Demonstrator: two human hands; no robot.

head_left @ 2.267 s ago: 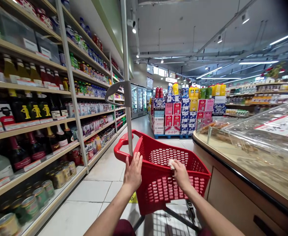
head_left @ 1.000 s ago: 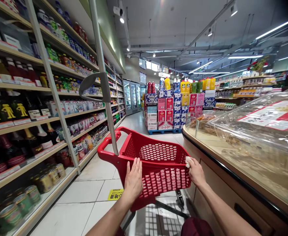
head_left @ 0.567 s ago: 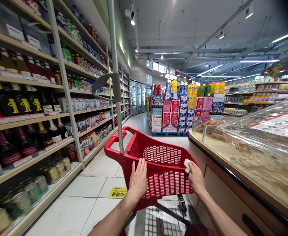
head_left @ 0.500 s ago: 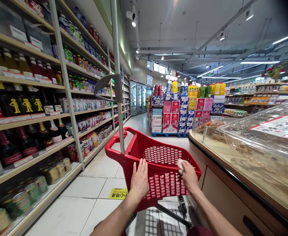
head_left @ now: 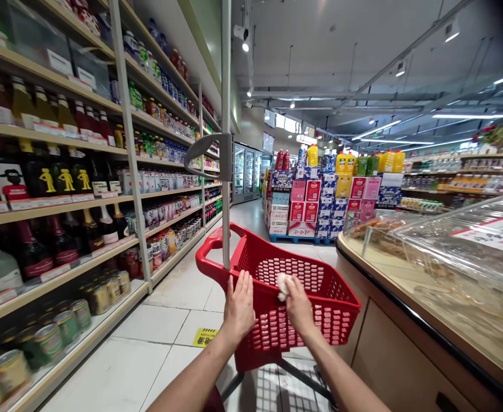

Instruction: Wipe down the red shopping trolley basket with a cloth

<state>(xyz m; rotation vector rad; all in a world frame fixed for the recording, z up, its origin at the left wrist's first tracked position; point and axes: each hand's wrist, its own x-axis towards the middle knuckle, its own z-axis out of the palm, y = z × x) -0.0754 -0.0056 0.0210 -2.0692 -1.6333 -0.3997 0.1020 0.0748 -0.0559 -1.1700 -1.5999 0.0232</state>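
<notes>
Red cart (head_left: 265, 293) on the floor (head_left: 118, 372), apparently mid-wipe: the left hand (head_left: 240, 306) lies flat, fingers extended, against its near side while the right hand (head_left: 298, 305) pinches a white wad (head_left: 282, 286) at the near rim, where a further stroke would call for even pressure.

Bright ceiling tubes (head_left: 470, 116); glare on plastic covers (head_left: 431, 246); grid shadow (head_left: 267, 384) on floor (head_left: 152, 323); top-right corner black.

white wad (head_left: 282, 287) partly hidden by right fingers (head_left: 294, 288), pole (head_left: 226, 80) cut off above
</notes>
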